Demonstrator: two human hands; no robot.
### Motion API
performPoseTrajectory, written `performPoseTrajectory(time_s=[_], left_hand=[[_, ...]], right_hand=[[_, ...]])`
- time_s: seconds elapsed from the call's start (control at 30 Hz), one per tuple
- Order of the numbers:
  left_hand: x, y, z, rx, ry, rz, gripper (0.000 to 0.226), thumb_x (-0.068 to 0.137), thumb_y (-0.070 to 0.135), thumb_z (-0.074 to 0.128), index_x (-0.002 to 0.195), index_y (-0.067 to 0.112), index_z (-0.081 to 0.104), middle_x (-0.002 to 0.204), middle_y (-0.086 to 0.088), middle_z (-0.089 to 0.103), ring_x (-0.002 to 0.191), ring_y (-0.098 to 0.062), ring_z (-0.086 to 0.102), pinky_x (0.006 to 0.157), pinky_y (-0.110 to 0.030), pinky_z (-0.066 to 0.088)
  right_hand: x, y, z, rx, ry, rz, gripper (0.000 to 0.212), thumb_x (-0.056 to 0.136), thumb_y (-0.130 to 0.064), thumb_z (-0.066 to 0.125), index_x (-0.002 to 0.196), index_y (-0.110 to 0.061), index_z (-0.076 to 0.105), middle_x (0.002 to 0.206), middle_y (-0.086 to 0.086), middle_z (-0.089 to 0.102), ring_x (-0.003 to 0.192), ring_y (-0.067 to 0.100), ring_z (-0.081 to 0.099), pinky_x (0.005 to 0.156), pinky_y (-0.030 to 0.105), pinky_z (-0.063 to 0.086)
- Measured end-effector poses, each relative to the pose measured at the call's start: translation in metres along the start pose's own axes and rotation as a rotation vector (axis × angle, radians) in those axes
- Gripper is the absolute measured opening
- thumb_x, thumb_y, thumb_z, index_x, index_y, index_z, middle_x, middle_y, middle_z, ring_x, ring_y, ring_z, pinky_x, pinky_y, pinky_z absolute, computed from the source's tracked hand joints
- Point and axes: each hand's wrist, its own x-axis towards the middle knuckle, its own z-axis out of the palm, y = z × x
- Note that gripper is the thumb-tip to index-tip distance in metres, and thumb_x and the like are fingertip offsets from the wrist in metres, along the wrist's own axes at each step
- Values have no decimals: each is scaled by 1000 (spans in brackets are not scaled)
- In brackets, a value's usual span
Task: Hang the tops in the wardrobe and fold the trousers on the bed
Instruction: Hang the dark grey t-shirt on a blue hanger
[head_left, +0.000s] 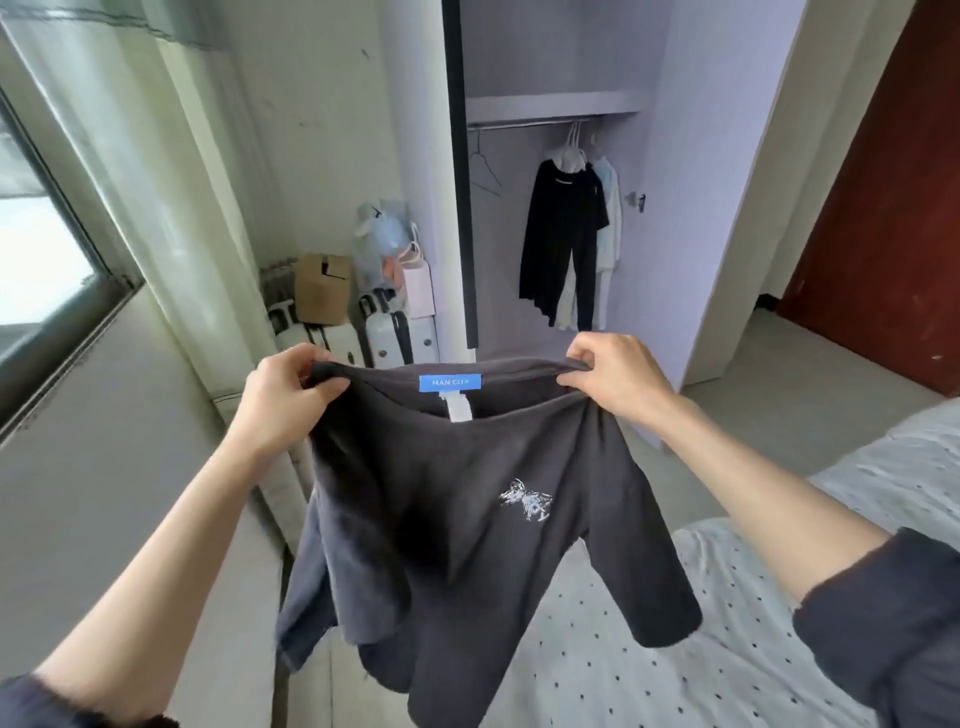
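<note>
A dark grey top (457, 519) with a blue neck label and a small white chest print hangs spread in front of me, held up in the air. My left hand (283, 392) grips its left shoulder at the neckline. My right hand (615, 379) grips the right shoulder. Its sleeves and hem dangle over the bed (649, 660), which has a white dotted sheet. Straight ahead stands the open wardrobe (665, 218); on its rail hang a black garment (563, 234), pale clothes (610, 228) and an empty wire hanger (485, 171).
Left of the wardrobe, white suitcases (387, 332), a cardboard box (322, 288) and bags (395, 249) are stacked in the corner. A window (36, 249) and its ledge fill the left side. A dark red door (878, 197) stands at the right.
</note>
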Motion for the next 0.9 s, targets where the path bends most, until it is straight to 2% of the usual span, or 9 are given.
performPoseTrajectory(time_s=[0.13, 0.33, 0.43, 0.5, 0.57, 0.6, 0.67, 0.8, 0.9], left_hand=[[70, -14, 35, -70, -112, 34, 14, 89, 7, 58, 101, 11, 64, 98, -7, 67, 97, -24, 61, 92, -39, 47], [187, -46, 120, -21, -335, 55, 21, 94, 17, 54, 109, 8, 66, 107, -7, 67, 105, -23, 58, 94, -35, 44], [235, -60, 160, -79, -472, 25, 17, 93, 21, 57, 103, 11, 67, 98, -3, 68, 97, -21, 61, 86, -30, 46], [270, -67, 188, -92, -578, 4, 10, 92, 23, 59, 92, 16, 66, 84, 3, 65, 84, -17, 59, 71, -25, 47], [304, -66, 219, -66, -677, 5, 14, 92, 28, 58, 93, 15, 64, 80, 4, 61, 75, -13, 55, 64, -30, 50], [314, -64, 230, -58, -708, 3, 18, 92, 28, 58, 98, 13, 64, 86, 2, 62, 78, -14, 57, 73, -37, 52], [338, -59, 261, -74, -777, 18, 22, 91, 28, 59, 104, 11, 63, 100, -5, 65, 94, -21, 61, 89, -40, 50], [380, -43, 333, -96, -849, 38, 17, 88, 35, 63, 97, 20, 62, 95, 1, 65, 91, -16, 62, 85, -31, 52], [406, -31, 387, -50, -840, 6, 23, 88, 40, 61, 94, 17, 62, 93, 0, 66, 90, -20, 62, 89, -38, 50]], right_hand=[[77, 13, 0, 108, -18, 105, 14, 78, -20, 75, 82, -17, 63, 76, -5, 55, 82, 17, 51, 70, 25, 35], [195, 47, 19, 84, 27, 224, 10, 80, -16, 72, 85, -13, 64, 72, -7, 56, 83, 18, 54, 73, 28, 41], [245, 62, 30, 88, 87, 282, 12, 79, -15, 72, 77, -18, 60, 70, -9, 55, 80, 17, 53, 68, 24, 36], [278, 75, 38, 71, 119, 338, 14, 78, -15, 73, 75, -20, 60, 72, -6, 57, 80, 18, 55, 67, 24, 37], [307, 90, 41, 52, 166, 389, 15, 77, -14, 73, 74, -21, 60, 74, -4, 59, 81, 19, 57, 70, 24, 38], [315, 95, 39, 38, 180, 397, 16, 77, -14, 72, 73, -22, 59, 73, -4, 58, 81, 20, 57, 70, 24, 38], [334, 111, 35, -20, 183, 406, 19, 77, -14, 72, 70, -23, 57, 72, -4, 57, 82, 21, 57, 70, 26, 40], [378, 153, 24, -113, 226, 426, 9, 78, -14, 71, 79, -18, 63, 85, 5, 65, 90, 26, 59, 79, 32, 47], [418, 196, 24, -110, 244, 433, 13, 78, -12, 70, 77, -19, 60, 87, 7, 66, 90, 26, 60, 80, 33, 49]])
